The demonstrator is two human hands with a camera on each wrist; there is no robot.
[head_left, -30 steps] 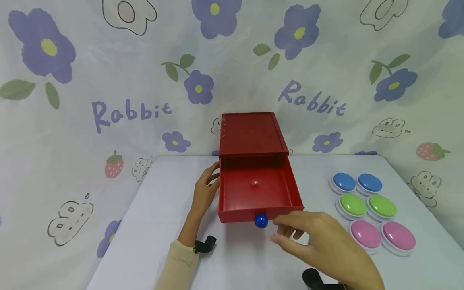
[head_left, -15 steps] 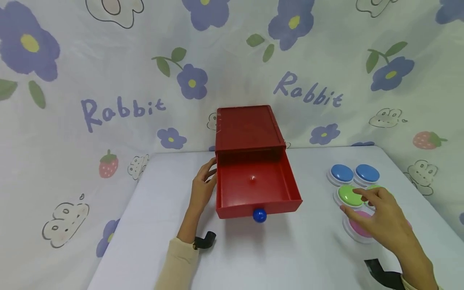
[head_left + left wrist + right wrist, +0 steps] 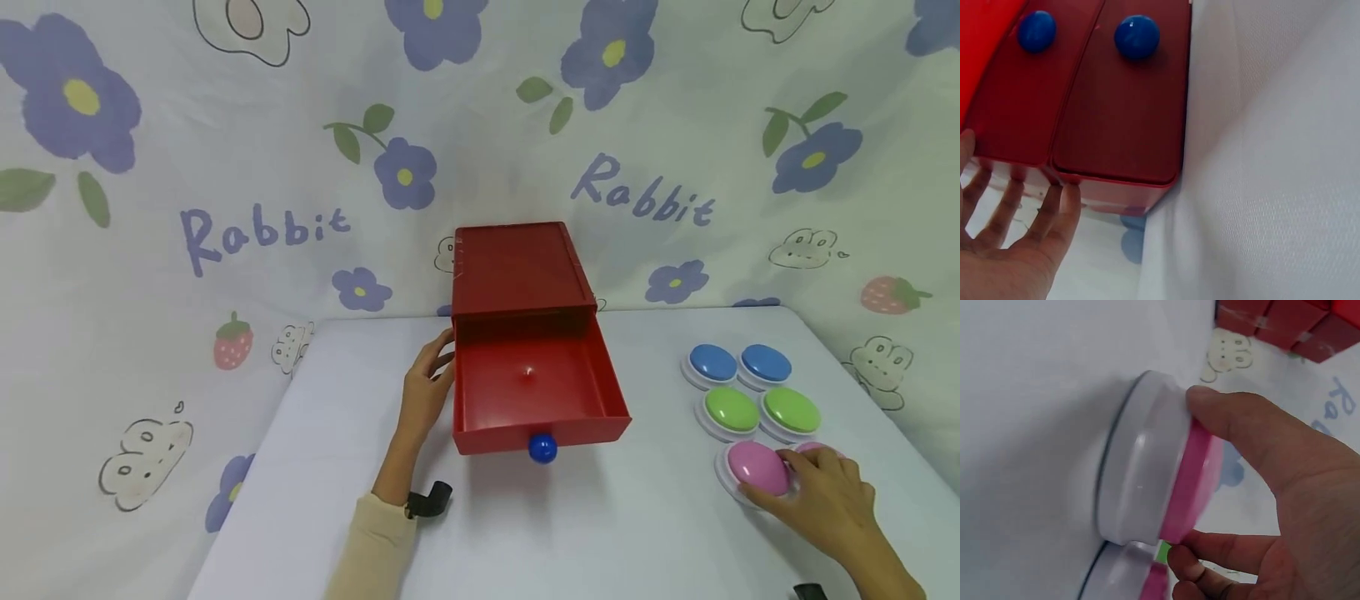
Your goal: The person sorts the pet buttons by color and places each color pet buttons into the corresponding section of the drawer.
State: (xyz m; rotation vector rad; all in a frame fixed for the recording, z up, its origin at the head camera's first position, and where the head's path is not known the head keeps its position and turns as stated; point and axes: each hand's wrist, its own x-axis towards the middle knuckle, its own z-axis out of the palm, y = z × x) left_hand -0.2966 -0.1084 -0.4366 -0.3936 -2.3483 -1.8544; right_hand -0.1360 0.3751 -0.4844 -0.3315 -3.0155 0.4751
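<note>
A red drawer cabinet stands at the back of the table, its top drawer pulled out, with a blue knob on the front. Nothing lies inside that drawer. My left hand rests along the cabinet's left side, fingers extended; in the left wrist view two lower drawers carry a blue knob each. On the right, my right hand grips the nearer-left pink push button between thumb and fingers. The right wrist view has the thumb at its white base, fingers at the opposite side.
Behind the gripped button are two green push buttons and two blue push buttons, set in pairs. Another pink push button is mostly hidden by my right hand. A flower-print cloth hangs behind the white table.
My right hand has gone from beside the drawer's blue knob, over the buttons on the right, to take hold of a pink one. The left hand stays at the cabinet.
</note>
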